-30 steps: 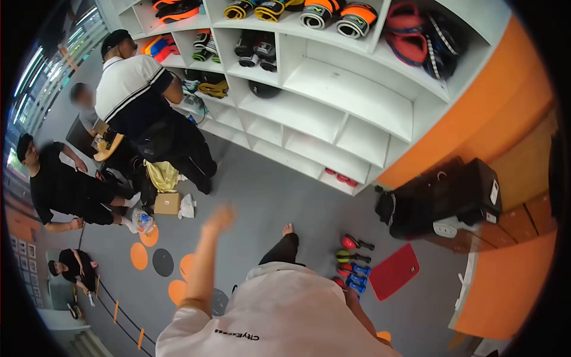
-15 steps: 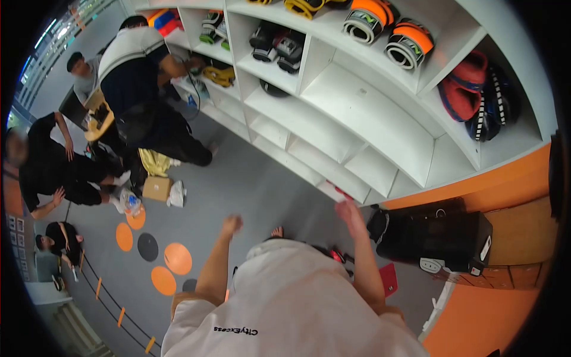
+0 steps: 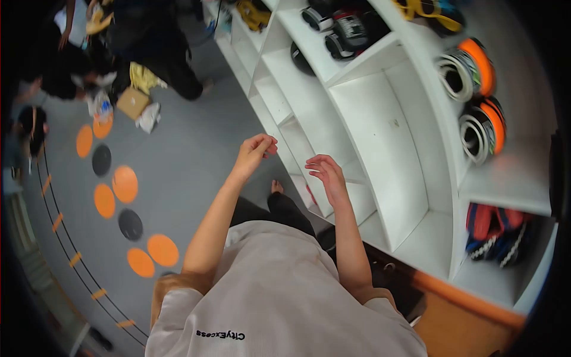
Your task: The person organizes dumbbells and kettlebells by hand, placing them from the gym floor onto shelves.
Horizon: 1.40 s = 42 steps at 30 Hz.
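Your left hand (image 3: 257,156) is raised in front of you, its fingers loosely curled; you cannot tell from this view whether the fingertips meet the thumb. Your right hand (image 3: 328,178) is open, the fingers slightly bent and spread, pointing toward the left one. The two are near each other but apart.

The thing nearest them is the white shelf unit (image 3: 389,149), standing on the grey floor (image 3: 205,140) ahead and to your right. Your left fingertips overlap its bottom edge in view, and your right hand shows in front of its lower compartments; you cannot judge the depth between them.

A small red item (image 3: 310,193) sits at the unit's bottom edge, just beside your right hand in view. On the shelves toward the unit's far end you have yellow gear (image 3: 254,15), a dark round object (image 3: 302,59) and black padded gear (image 3: 348,33). Near the top edge lie two orange-and-black pads (image 3: 483,130), and red-and-blue gear (image 3: 496,229) fills part of a compartment at the right end.

Well apart, a cardboard box (image 3: 133,103) rests on the floor beside a white bag (image 3: 148,117), near a person in dark trousers (image 3: 178,68).
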Each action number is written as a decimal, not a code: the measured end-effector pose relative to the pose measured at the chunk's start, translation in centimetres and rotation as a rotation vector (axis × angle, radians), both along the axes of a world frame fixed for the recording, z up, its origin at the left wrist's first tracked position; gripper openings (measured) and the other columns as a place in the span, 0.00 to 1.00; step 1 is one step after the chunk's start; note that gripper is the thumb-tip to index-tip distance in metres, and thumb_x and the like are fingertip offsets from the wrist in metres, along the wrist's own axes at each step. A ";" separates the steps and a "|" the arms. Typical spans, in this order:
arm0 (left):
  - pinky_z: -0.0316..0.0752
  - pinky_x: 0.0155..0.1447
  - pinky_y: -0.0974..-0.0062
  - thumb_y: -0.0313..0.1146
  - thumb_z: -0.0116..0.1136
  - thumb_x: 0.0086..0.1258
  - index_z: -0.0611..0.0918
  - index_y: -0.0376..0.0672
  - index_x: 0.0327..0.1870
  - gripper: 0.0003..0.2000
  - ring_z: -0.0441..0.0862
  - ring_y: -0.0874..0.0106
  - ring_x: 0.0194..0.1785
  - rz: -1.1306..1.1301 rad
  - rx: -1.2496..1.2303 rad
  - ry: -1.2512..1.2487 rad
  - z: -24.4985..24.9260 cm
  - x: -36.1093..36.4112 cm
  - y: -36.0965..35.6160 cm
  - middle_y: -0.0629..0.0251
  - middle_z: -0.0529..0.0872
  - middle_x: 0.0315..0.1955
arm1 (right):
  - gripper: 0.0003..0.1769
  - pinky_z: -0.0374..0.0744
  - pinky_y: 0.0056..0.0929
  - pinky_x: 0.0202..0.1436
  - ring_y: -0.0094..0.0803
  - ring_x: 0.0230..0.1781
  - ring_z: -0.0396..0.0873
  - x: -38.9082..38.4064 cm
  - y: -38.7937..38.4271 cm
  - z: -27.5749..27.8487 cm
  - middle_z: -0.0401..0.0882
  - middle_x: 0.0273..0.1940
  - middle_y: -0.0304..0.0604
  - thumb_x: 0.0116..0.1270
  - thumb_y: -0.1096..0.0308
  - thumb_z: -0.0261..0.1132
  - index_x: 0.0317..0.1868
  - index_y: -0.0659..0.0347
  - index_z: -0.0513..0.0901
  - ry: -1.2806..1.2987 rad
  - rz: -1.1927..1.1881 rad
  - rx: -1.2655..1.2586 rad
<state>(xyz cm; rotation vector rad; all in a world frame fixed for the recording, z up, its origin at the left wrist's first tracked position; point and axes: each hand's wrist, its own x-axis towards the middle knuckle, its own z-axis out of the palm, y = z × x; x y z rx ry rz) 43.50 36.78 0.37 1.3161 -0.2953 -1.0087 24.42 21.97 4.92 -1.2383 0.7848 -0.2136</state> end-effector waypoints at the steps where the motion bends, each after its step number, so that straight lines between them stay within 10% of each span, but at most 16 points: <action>1: 0.72 0.46 0.78 0.37 0.49 0.73 0.83 0.40 0.40 0.11 0.80 0.79 0.38 0.039 0.060 0.026 -2.0 -0.8 -0.6 0.70 0.84 0.30 | 0.12 0.75 0.28 0.53 0.31 0.48 0.80 0.1 -0.9 -1.5 0.81 0.45 0.43 0.72 0.65 0.50 0.46 0.61 0.77 0.034 0.051 0.018; 10: 0.73 0.43 0.79 0.34 0.51 0.72 0.82 0.38 0.40 0.10 0.81 0.78 0.36 0.214 0.316 0.326 -19.9 -10.1 -4.6 0.69 0.84 0.29 | 0.12 0.77 0.30 0.45 0.31 0.37 0.80 -2.7 -5.0 -19.5 0.80 0.36 0.42 0.72 0.64 0.52 0.42 0.62 0.77 0.487 -0.022 0.372; 16: 0.75 0.39 0.75 0.31 0.58 0.63 0.81 0.38 0.42 0.10 0.84 0.68 0.33 0.285 0.346 0.103 -34.0 -9.3 -9.0 0.59 0.84 0.30 | 0.14 0.77 0.33 0.47 0.34 0.41 0.79 -0.8 -7.2 -38.3 0.79 0.40 0.44 0.74 0.60 0.51 0.50 0.61 0.73 0.507 -0.171 0.388; 24: 0.68 0.52 0.61 0.35 0.60 0.59 0.77 0.42 0.48 0.16 0.81 0.64 0.37 -0.189 0.348 -0.073 -47.1 -10.3 -15.7 0.60 0.82 0.36 | 0.17 0.72 0.38 0.55 0.39 0.49 0.74 -3.6 -13.6 -49.2 0.75 0.49 0.44 0.71 0.59 0.54 0.54 0.58 0.70 0.509 -0.670 0.098; 32: 0.69 0.61 0.64 0.36 0.64 0.55 0.72 0.35 0.57 0.28 0.71 0.57 0.58 -0.198 0.055 -0.485 -49.1 -6.8 -26.7 0.54 0.76 0.52 | 0.21 0.69 0.38 0.61 0.37 0.54 0.71 2.1 -21.0 -50.0 0.73 0.52 0.44 0.70 0.58 0.50 0.56 0.65 0.68 0.378 -1.106 -0.263; 37: 0.65 0.63 0.61 0.38 0.61 0.50 0.75 0.34 0.54 0.28 0.70 0.55 0.58 0.194 -0.017 -0.896 -48.0 -7.1 -37.1 0.53 0.76 0.49 | 0.19 0.74 0.34 0.55 0.35 0.52 0.76 4.2 -24.6 -50.2 0.74 0.52 0.46 0.70 0.59 0.49 0.53 0.64 0.72 0.251 -1.054 -0.393; 42: 0.72 0.58 0.65 0.42 0.60 0.54 0.76 0.35 0.54 0.26 0.77 0.59 0.54 -0.134 0.094 -0.657 -46.4 -7.6 -40.4 0.54 0.81 0.47 | 0.18 0.76 0.35 0.52 0.34 0.50 0.77 2.8 -28.6 -50.9 0.76 0.49 0.46 0.69 0.62 0.49 0.52 0.64 0.73 0.579 -0.609 -0.654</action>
